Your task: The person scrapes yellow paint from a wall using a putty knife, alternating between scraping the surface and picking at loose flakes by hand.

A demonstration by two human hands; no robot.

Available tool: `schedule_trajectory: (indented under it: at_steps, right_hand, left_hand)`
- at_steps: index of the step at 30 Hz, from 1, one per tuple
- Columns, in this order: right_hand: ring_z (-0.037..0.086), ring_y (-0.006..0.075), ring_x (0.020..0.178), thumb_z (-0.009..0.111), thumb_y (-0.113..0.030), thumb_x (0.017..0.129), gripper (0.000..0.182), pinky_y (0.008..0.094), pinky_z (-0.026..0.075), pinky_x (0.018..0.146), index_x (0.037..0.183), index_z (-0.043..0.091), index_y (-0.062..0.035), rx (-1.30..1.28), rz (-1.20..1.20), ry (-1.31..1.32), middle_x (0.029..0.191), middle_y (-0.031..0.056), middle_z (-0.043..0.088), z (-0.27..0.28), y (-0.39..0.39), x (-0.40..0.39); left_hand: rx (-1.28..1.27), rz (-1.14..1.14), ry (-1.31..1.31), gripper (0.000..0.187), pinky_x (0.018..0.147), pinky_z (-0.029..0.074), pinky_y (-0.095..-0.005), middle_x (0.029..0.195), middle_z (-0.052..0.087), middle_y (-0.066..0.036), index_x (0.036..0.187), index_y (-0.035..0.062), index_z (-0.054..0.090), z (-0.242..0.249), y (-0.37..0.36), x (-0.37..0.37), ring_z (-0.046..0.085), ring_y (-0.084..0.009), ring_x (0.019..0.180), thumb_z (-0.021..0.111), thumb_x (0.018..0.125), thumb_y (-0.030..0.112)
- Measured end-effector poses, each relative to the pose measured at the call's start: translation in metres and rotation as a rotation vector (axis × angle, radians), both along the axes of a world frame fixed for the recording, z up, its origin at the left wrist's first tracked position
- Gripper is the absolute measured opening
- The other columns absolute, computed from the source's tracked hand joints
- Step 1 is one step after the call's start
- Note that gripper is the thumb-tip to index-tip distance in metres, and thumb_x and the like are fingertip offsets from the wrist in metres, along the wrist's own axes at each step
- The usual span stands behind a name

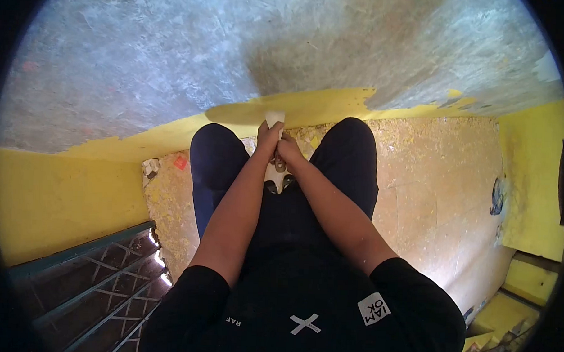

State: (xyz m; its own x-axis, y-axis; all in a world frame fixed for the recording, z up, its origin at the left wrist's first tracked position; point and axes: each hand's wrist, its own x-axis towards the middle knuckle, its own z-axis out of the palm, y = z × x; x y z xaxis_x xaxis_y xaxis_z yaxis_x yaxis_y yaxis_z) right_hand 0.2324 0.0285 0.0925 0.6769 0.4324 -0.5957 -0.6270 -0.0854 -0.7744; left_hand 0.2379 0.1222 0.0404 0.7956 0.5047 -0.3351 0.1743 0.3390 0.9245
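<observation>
A scraper (275,118) with a pale, flat blade points at the lower part of the wall, its tip close to the yellow paint. My left hand (268,138) is wrapped round it, near the blade. Right beside it, my right hand (289,149) is closed on the same tool, and the handle's end (280,166) shows below the fingers. The wall (174,54) before me is grey and patchy higher up, with a ragged edge above a strip of yellow paint (322,104). Both hands are between my bent knees.
Yellow and pale paint flakes (408,134) litter the tiled floor (430,193) along the wall. A red scrap (180,162) lies at the left, and a dark crumpled thing (497,196) by the right wall (533,185). A metal lattice gate (98,281) stands at lower left.
</observation>
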Motion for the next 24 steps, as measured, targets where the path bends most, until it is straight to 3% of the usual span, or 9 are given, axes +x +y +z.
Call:
schedule_trajectory:
  at_steps: [4, 8, 10, 14, 16, 17, 20, 22, 24]
  right_hand:
    - [0.050, 0.0178, 0.051, 0.051, -0.026, 0.095, 0.024, 0.0343, 0.040, 0.043, 0.096, 0.057, -0.0030, -0.035, -0.055, 0.013, 0.074, 0.0092, 0.056, -0.007, 0.006, 0.022]
    - [0.047, 0.0167, 0.053, 0.049, -0.025, 0.098, 0.026, 0.0339, 0.042, 0.047, 0.086, 0.055, -0.0032, -0.041, -0.163, -0.020, 0.068, 0.0069, 0.053, -0.024, 0.018, 0.033]
    - [0.050, 0.0171, 0.061, 0.051, -0.025, 0.097, 0.026, 0.0348, 0.044, 0.053, 0.089, 0.058, -0.0016, -0.062, -0.187, -0.311, 0.070, 0.0073, 0.055, -0.056, 0.027, 0.038]
    - [0.052, 0.0171, 0.069, 0.050, -0.023, 0.097, 0.025, 0.0346, 0.045, 0.060, 0.091, 0.059, 0.0003, -0.190, -0.099, -0.320, 0.074, 0.0086, 0.058, -0.059, 0.033, 0.045]
    - [0.062, 0.0355, 0.079, 0.048, -0.028, 0.095, 0.031, 0.0442, 0.047, 0.073, 0.096, 0.060, 0.0007, -0.247, -0.064, -0.424, 0.087, 0.0233, 0.064, -0.070, 0.035, 0.048]
    - [0.062, 0.0355, 0.079, 0.048, -0.028, 0.095, 0.031, 0.0442, 0.047, 0.073, 0.096, 0.060, 0.0007, -0.247, -0.065, -0.428, 0.087, 0.0233, 0.064, -0.075, 0.034, 0.051]
    - [0.054, 0.0184, 0.071, 0.051, -0.023, 0.096, 0.026, 0.0357, 0.046, 0.068, 0.092, 0.060, 0.0011, -0.208, -0.076, -0.422, 0.078, 0.0118, 0.061, -0.094, 0.033, 0.055]
    - [0.061, 0.0420, 0.081, 0.049, -0.029, 0.095, 0.031, 0.0453, 0.046, 0.071, 0.094, 0.059, 0.0000, -0.244, -0.083, -0.599, 0.088, 0.0248, 0.064, -0.095, 0.037, 0.056]
    - [0.060, 0.0437, 0.081, 0.049, -0.030, 0.095, 0.032, 0.0461, 0.046, 0.070, 0.093, 0.059, -0.0001, -0.398, -0.066, -0.637, 0.088, 0.0247, 0.064, -0.062, 0.030, 0.049]
  left_hand:
    - [0.035, 0.063, 0.249, 0.038, 0.065, 0.046, -0.0369, 0.085, 0.058, -0.009, 0.105, 0.0048, 0.054, 0.029, -0.001, -0.009, 0.057, -0.0199, 0.073, 0.066, 0.080, 0.032]
    - [-0.113, -0.133, 0.519, 0.058, 0.063, 0.048, -0.0374, 0.088, 0.062, -0.012, 0.103, 0.0016, 0.058, 0.043, 0.004, -0.014, 0.060, -0.0239, 0.071, 0.054, 0.082, 0.056]
    - [-0.122, -0.242, 0.582, 0.075, 0.068, 0.052, -0.0460, 0.095, 0.061, -0.013, 0.114, 0.0024, 0.057, 0.057, -0.002, -0.021, 0.062, -0.0276, 0.075, 0.043, 0.083, 0.070]
    - [-0.544, -0.304, 0.564, 0.095, 0.095, 0.046, -0.0572, 0.126, 0.051, -0.019, 0.138, 0.0087, 0.041, 0.066, -0.004, -0.020, 0.062, -0.0342, 0.104, 0.034, 0.080, 0.084]
    - [-0.720, -0.353, 0.340, 0.099, 0.097, 0.043, -0.0561, 0.129, 0.050, -0.018, 0.138, 0.0087, 0.039, 0.063, -0.005, -0.017, 0.055, -0.0344, 0.114, 0.041, 0.076, 0.086]
    - [-0.719, -0.355, 0.337, 0.099, 0.097, 0.043, -0.0561, 0.129, 0.050, -0.018, 0.138, 0.0087, 0.039, 0.063, -0.005, -0.015, 0.055, -0.0344, 0.114, 0.041, 0.076, 0.086]
    - [-0.713, -0.265, 0.382, 0.103, 0.099, 0.041, -0.0535, 0.133, 0.048, -0.015, 0.145, 0.0099, 0.033, 0.068, -0.012, -0.013, 0.050, -0.0326, 0.120, 0.044, 0.076, 0.085]
    - [-0.700, -0.218, 0.264, 0.103, 0.101, 0.039, -0.0503, 0.140, 0.044, -0.015, 0.148, 0.0105, 0.029, 0.061, -0.016, -0.009, 0.047, -0.0311, 0.124, 0.048, 0.077, 0.082]
    - [-0.641, -0.142, 0.274, 0.094, 0.100, 0.040, -0.0459, 0.142, 0.044, -0.014, 0.147, 0.0108, 0.033, 0.052, -0.023, -0.006, 0.048, -0.0292, 0.122, 0.051, 0.081, 0.075]
